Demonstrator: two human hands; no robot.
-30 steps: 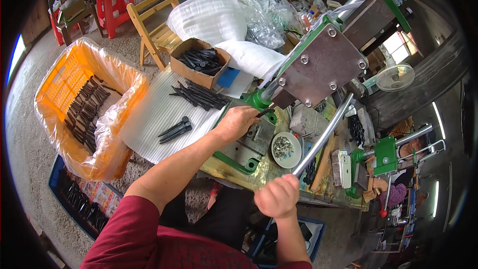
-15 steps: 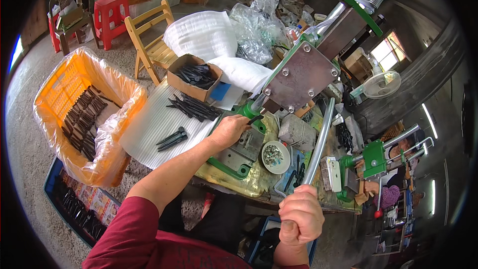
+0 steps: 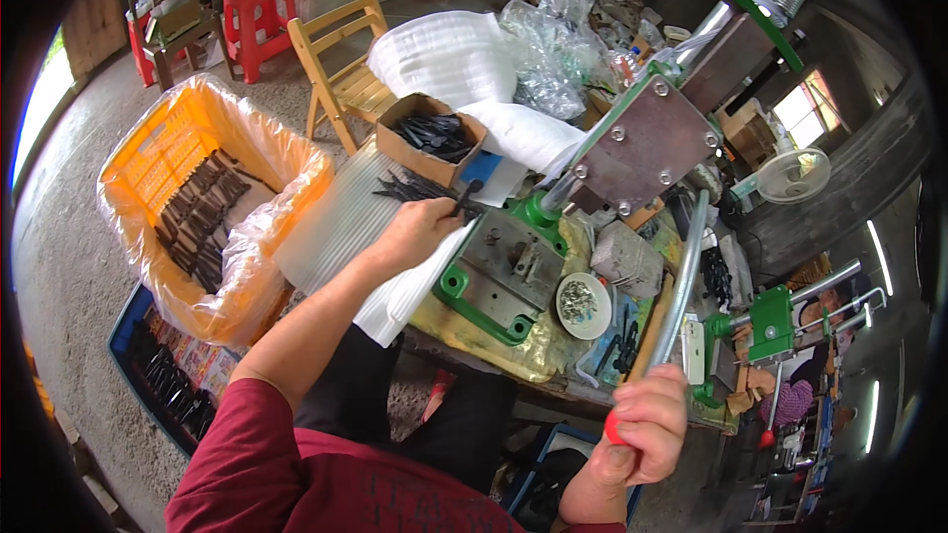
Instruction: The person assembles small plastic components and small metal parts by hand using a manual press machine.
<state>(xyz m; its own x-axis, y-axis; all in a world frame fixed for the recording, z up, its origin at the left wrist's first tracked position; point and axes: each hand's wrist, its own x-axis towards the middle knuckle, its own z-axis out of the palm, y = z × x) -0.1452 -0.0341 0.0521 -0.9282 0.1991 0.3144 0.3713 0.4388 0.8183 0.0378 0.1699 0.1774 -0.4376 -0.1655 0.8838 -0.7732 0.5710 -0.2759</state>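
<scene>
Left hand [image 3: 420,234]: I see it pinching a black piece [image 3: 471,192] near the carton [image 3: 415,152].
Right hand [image 3: 652,424]: wrapped round the lever [image 3: 685,276].
Black piece: probably light, stiff, slick; I'd pinch mid-shaft.

Through the head view I have the left hand [image 3: 420,232] pinching a black piece [image 3: 468,194] near mid-frame, below the cardboard box [image 3: 415,155], and the right hand [image 3: 650,424] wrapped round the steel lever [image 3: 681,286] at lower right, its red knob [image 3: 613,428] showing, with the green-framed press [image 3: 647,143] at upper right.
</scene>
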